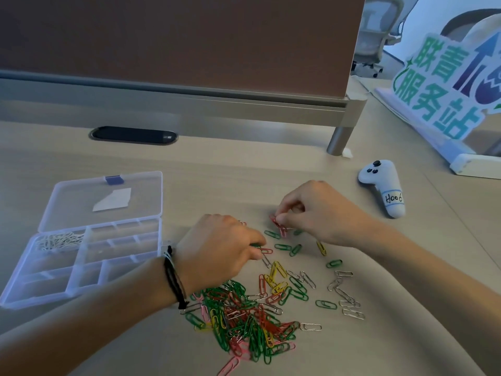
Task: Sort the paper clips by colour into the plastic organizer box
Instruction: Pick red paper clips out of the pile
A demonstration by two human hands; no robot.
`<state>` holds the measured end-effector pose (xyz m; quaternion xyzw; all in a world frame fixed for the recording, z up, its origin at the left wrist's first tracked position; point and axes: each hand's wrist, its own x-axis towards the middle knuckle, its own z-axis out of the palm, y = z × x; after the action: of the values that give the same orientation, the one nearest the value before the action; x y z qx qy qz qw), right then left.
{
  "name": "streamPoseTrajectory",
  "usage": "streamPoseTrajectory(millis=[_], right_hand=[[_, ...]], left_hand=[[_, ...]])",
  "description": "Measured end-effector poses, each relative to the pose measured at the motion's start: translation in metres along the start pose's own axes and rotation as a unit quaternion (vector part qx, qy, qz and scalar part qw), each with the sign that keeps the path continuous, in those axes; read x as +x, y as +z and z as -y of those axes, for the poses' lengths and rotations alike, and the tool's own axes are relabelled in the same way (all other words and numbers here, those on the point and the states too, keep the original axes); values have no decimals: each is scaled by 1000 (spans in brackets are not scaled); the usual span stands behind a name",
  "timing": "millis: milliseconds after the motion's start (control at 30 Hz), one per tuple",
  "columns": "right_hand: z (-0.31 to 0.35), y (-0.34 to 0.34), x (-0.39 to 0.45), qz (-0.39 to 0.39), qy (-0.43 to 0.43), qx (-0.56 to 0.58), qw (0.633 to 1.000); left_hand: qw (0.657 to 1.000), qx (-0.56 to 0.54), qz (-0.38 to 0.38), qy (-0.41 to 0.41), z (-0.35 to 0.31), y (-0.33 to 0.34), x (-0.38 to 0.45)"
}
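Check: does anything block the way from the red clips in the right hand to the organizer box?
Only the left hand lies between the right hand and the open organizer box; its lid is folded back.

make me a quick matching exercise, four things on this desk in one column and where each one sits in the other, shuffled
Things
1. organizer box
2. silver paper clips
3. white controller
4. mixed clip pile

Places
A. to the right of the right hand
B. near desk edge, just below the left hand
C. open on the left of the desk
D. in the box's far left compartment

Pairs: 1-C, 2-D, 3-A, 4-B
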<state>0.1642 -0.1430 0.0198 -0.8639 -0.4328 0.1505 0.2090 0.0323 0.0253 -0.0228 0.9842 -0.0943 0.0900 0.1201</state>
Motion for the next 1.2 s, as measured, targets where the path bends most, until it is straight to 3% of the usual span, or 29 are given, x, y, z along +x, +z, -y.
streamPoseTrajectory(millis=[167,300,467,533,600,633,700,767,800,900,967,1067,1200], right_hand=[[-4,-1,-21,7,55,322,945],[-11,4,-22,-15,108,414,904],[-12,9,-28,-11,140,493,858],[-11,13,-30,-5,145,506,850],[-8,15,-30,-1,144,510,848],[-4,15,-30,3,138,514,846],[4,15,-28,13,120,528,841],[15,16,-25,17,97,529,843],[20,17,-25,9,84,517,852],[40,22,-22,-36,28,450,892],[54,23,-20,-50,-14,411,910],[72,17,-17,-96,-51,292,950],[90,13,-8,-132,-30,345,929]], left_hand=[[986,131,98,16,-17,-12,15],[978,137,159,21,-17,-18,27],[965,218,116,85,-16,-11,24],[989,92,102,59,-13,-9,19],[983,-169,75,-16,-13,-10,13],[943,-321,64,-60,-13,-10,9],[811,-568,77,-121,-14,-9,4],[694,-701,76,-146,-17,-7,0],[656,-735,69,-155,-19,-7,1],[581,-786,49,-206,-22,-10,1],[511,-822,49,-247,-23,-11,2],[432,-851,57,-292,-20,-10,5],[339,-878,64,-332,-23,-8,15]])
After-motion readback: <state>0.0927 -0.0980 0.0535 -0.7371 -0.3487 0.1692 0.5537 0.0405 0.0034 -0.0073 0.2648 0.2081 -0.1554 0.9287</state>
